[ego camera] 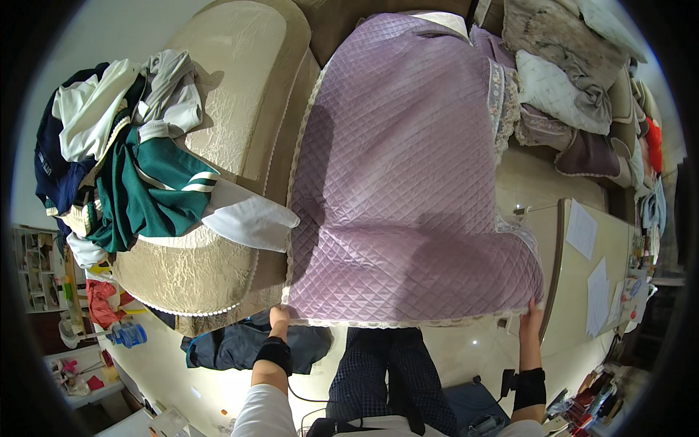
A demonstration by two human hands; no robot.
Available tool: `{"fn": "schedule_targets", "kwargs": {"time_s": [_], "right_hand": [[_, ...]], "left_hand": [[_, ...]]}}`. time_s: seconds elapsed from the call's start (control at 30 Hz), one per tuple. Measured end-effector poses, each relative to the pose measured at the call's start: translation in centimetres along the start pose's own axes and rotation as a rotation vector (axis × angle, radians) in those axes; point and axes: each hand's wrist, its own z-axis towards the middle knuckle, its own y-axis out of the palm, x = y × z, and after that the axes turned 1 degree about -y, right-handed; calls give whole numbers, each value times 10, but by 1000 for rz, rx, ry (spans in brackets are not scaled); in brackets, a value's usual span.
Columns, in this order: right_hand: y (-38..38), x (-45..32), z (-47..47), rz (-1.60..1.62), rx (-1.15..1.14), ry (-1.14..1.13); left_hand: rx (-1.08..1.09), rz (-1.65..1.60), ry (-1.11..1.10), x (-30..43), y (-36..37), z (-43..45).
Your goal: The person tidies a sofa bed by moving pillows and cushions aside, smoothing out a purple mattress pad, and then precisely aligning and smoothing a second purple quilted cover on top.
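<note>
A mauve quilted sofa cover (404, 164) with a cream lace edge spreads out in front of me over the seat. My left hand (280, 317) grips its near left corner, beside the sofa's armrest. At the near right corner, my right hand (531, 317) pinches the lace edge close to the table. Between both hands the near edge hangs almost straight above my legs. A floral lace border (499, 104) runs down the cover's right side. Creases cross the cloth near the seat's front, and what lies under it is mostly hidden.
Clothes, among them a green garment (147, 185), are heaped on the beige armrest (235, 109). A dark jacket (235, 347) lies on the floor. On the right stands a table (573, 262) bearing papers. Cushions (562, 90) pile up at the back right.
</note>
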Motion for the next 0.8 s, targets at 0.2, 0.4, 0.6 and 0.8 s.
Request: {"fn": "schedule_targets", "kwargs": {"time_s": [0.2, 0.4, 0.6, 0.8], "right_hand": [[-99, 119, -11, -38, 236, 515], [-95, 214, -4, 150, 427, 662], [-107, 210, -18, -49, 526, 665], [-106, 215, -22, 142, 431, 759]], "left_hand": [[52, 62, -68, -45, 19, 24], [94, 154, 13, -19, 1, 20], [448, 83, 3, -20, 11, 4], [117, -97, -132, -73, 45, 79]]}}
